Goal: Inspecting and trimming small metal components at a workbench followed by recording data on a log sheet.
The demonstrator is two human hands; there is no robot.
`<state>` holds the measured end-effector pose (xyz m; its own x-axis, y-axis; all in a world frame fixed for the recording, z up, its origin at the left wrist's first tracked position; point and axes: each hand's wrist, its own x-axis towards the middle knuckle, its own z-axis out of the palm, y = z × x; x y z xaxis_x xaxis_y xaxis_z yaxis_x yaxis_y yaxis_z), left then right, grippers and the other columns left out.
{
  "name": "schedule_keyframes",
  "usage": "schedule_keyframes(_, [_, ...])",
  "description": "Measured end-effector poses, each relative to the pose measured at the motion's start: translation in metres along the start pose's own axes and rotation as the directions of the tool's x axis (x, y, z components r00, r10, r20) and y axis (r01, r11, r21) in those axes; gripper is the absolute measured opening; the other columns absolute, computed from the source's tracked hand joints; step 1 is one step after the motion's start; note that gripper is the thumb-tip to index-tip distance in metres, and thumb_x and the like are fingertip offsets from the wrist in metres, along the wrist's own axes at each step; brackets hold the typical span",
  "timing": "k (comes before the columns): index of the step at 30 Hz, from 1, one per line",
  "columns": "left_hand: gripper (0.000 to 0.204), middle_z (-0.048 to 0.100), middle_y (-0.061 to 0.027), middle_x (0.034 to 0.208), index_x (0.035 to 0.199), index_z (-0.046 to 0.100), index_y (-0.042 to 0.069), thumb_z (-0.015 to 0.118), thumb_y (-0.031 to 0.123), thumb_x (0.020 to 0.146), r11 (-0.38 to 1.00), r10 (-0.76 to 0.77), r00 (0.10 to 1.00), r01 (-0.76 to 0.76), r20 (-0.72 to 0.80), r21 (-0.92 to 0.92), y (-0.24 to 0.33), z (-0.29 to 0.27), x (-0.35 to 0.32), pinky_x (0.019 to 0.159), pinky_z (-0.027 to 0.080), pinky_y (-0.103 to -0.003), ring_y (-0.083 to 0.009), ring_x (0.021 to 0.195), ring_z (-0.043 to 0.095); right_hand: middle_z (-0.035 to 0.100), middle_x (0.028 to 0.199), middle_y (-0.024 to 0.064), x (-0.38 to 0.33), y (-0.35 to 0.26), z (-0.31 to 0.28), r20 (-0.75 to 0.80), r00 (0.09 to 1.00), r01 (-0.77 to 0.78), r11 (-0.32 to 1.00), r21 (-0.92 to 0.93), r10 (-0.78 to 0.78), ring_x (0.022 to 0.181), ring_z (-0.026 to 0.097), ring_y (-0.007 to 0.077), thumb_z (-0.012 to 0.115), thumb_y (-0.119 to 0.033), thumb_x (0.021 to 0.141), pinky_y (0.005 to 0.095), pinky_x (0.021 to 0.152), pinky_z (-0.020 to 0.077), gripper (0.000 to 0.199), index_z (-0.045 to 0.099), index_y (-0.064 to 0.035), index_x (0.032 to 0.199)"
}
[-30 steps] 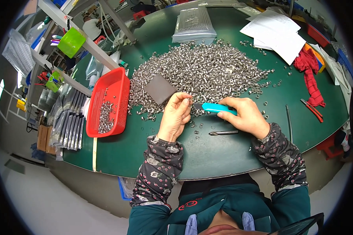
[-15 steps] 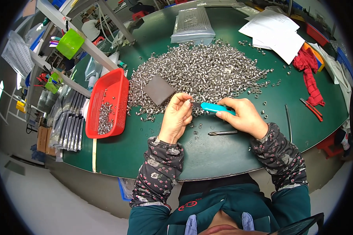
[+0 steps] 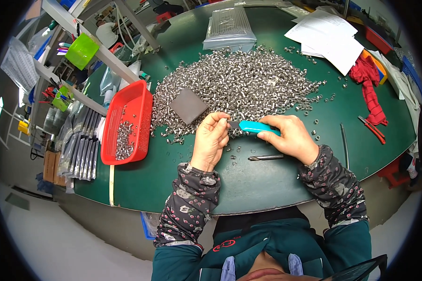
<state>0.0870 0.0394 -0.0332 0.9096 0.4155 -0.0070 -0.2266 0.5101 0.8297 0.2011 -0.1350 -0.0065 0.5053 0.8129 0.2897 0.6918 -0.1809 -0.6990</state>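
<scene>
1. One large green table [image 3: 143, 180] carries everything here. With so many small parts loose on it, a careless sweep of a patterned sleeve [image 3: 191, 199] could push some of them away.
2. The wide heap of metal fittings [image 3: 248, 79] lies just beyond both hands. A piece dropped there would, we judge, be hard to find again, because all look alike.
3. The red plastic basket [image 3: 145, 124], to the left, holds a smaller quantity of fittings. If the left hand swung into it, they could spill and mix with the heap.
4. The right hand [image 3: 295, 139] is closed around a teal-handled knife [image 3: 254, 127]; the left hand [image 3: 210, 143] is narrow, thumb and forefinger pinched together.
5. The dark grey block [image 3: 189, 106] appears to rest on the fittings, so a bump might make it slide.
6. The knife points its dark blade [image 3: 234, 125] at the left fingertips. Here we see the main danger: too strong a push, or a slip, could cut them.
7. The fluted drill bit [image 3: 266, 158], near the right hand, could roll if touched.
8. The small metal piece [image 3: 227, 120] between the left fingertips is mostly hidden; we cannot tell its shape. A weak pinch could let it turn.
</scene>
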Motion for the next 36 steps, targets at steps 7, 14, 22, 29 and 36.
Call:
schedule_keyframes(7, [0.014,0.052,-0.0008,0.073,0.096,0.052,0.002,0.053,0.009,0.084,0.998,-0.069,0.998,0.069,-0.001,-0.009,0.002,-0.003,0.001,0.038,0.022,-0.014,-0.0003,0.045,0.030,0.060,0.075,0.0125,-0.001,-0.002,-0.001,-0.052,0.997,0.045,0.995,-0.087,-0.049,0.067,0.058,0.0296,0.063,-0.024,0.072,0.0372,0.060,0.0449,0.024,0.061,-0.0058,0.089])
schedule_keyframes(14, [0.015,0.052,-0.0007,0.072,0.097,0.053,0.001,0.053,0.008,0.084,0.992,-0.124,0.992,0.124,0.010,0.012,0.006,-0.004,0.001,0.038,0.023,-0.014,-0.0002,0.046,0.030,0.055,0.067,0.0102,-0.002,0.000,-0.001,-0.106,0.981,0.131,0.959,-0.253,-0.162,0.063,0.056,0.0292,0.064,-0.023,0.070,0.0390,0.057,0.0435,0.025,0.059,-0.0075,0.088])
schedule_keyframes(22, [0.015,0.052,-0.0009,0.072,0.097,0.054,0.000,0.054,0.008,0.084,0.989,-0.142,0.989,0.140,0.033,0.056,0.010,-0.007,0.001,0.038,0.023,-0.014,0.0001,0.046,0.032,0.050,0.062,0.0070,-0.001,-0.002,-0.004,-0.121,0.953,0.215,0.900,-0.380,-0.279,0.059,0.053,0.0253,0.066,-0.022,0.067,0.0365,0.055,0.0421,0.023,0.056,-0.0090,0.084])
schedule_keyframes(29, [0.015,0.052,-0.0009,0.070,0.095,0.054,0.000,0.053,0.011,0.085,0.984,-0.139,0.990,0.134,0.030,0.120,0.011,-0.006,0.001,0.038,0.022,-0.014,-0.0003,0.045,0.032,0.049,0.061,0.0062,-0.001,-0.004,-0.006,-0.138,0.932,0.251,0.869,-0.426,-0.336,0.058,0.052,0.0239,0.067,-0.020,0.066,0.0361,0.054,0.0417,0.024,0.055,-0.0085,0.083])
schedule_keyframes(36, [0.015,0.050,-0.0020,0.071,0.090,0.054,0.002,0.050,0.016,0.087,0.980,-0.139,0.989,0.130,0.048,0.151,0.003,0.001,0.001,0.038,0.021,-0.014,-0.0008,0.045,0.029,0.051,0.061,0.0082,0.003,0.005,-0.013,-0.246,0.929,0.157,0.896,-0.416,-0.277,0.056,0.054,0.0260,0.065,-0.020,0.069,0.0371,0.051,0.0422,0.022,0.057,-0.0067,0.085])
